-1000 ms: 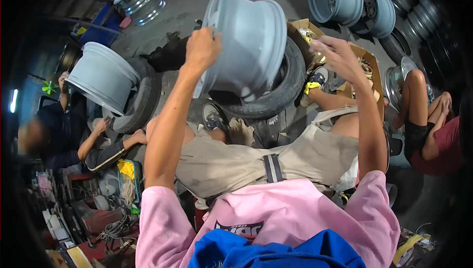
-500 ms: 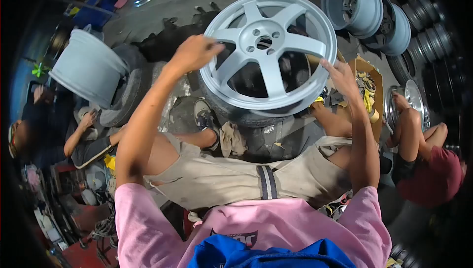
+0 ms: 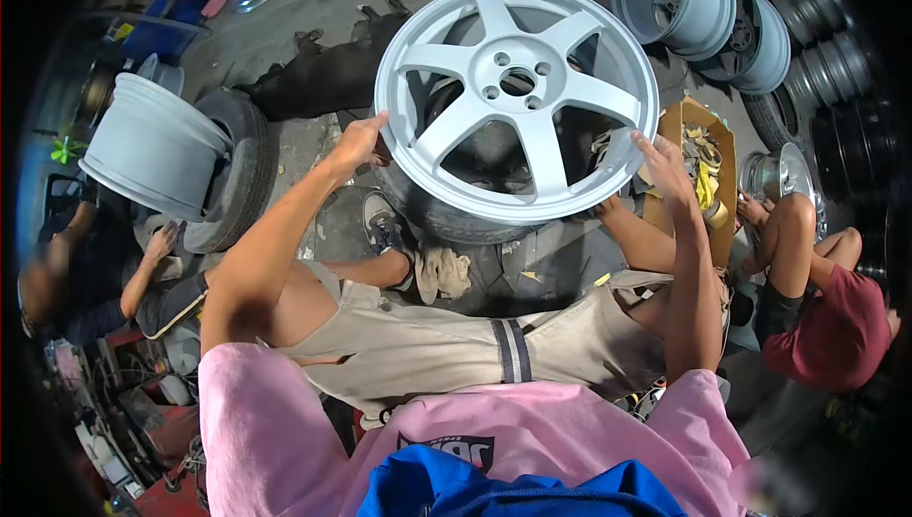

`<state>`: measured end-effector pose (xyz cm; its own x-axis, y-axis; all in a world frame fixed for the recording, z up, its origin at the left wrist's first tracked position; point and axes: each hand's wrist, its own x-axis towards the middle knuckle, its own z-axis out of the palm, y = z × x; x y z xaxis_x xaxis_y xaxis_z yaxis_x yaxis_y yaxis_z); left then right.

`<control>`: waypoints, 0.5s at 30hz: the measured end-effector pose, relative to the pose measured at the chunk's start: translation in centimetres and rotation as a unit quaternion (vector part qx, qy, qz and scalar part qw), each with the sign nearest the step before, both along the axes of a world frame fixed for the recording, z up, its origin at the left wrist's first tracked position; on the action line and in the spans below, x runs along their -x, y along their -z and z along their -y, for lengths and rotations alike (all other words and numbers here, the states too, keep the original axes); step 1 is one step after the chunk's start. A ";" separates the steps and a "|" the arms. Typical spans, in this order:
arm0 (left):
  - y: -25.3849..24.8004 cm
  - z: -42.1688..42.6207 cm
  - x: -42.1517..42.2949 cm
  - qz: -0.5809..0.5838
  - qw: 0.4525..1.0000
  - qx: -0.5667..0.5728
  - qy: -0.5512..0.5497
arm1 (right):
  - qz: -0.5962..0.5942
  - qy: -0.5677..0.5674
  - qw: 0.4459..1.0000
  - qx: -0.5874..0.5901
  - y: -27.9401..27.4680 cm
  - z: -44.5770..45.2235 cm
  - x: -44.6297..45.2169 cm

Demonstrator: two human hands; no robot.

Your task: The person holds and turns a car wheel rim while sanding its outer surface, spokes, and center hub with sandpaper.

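A pale grey six-spoke wheel rim (image 3: 548, 151) faces up in front of me, tilted a little, above a black tyre (image 3: 446, 218). My left hand (image 3: 359, 144) grips its left edge, thumb on the lip and fingers beneath, partly hidden. On the right edge, my right hand (image 3: 665, 163) is closed with the thumb over the lip; its other fingers are mostly behind the rim. Whether the rim still touches the tyre I cannot tell. A crumpled beige cloth (image 3: 442, 273) lies by my shoe (image 3: 385, 224).
Left, another grey rim (image 3: 157, 146) leans on a tyre (image 3: 249, 151) near a seated person. A cardboard box (image 3: 727, 151) of scraps stands right, with a person in red (image 3: 831, 332) beyond. More rims (image 3: 698, 9) stand behind. A black dog (image 3: 328, 75) lies at the back.
My left hand has come down from above the rim's left side and taken hold of its edge. The rim has tilted and turned slightly; my right hand stays on its right edge.
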<state>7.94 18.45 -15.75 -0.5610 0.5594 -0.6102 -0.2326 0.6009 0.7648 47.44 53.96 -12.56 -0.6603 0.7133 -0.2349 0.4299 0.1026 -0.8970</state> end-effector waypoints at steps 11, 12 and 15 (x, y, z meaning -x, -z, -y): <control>0.4 0.6 8.0 -0.299 0.952 -0.028 -0.064 | -0.013 -0.052 0.964 0.259 1.7 10.7 1.8; 0.3 0.6 8.3 -0.284 0.956 -0.024 -0.072 | -0.014 -0.047 0.967 0.252 1.6 10.8 2.1; -0.1 0.6 9.2 -0.301 0.952 -0.016 -0.048 | -0.028 -0.036 0.960 0.277 2.7 11.1 1.7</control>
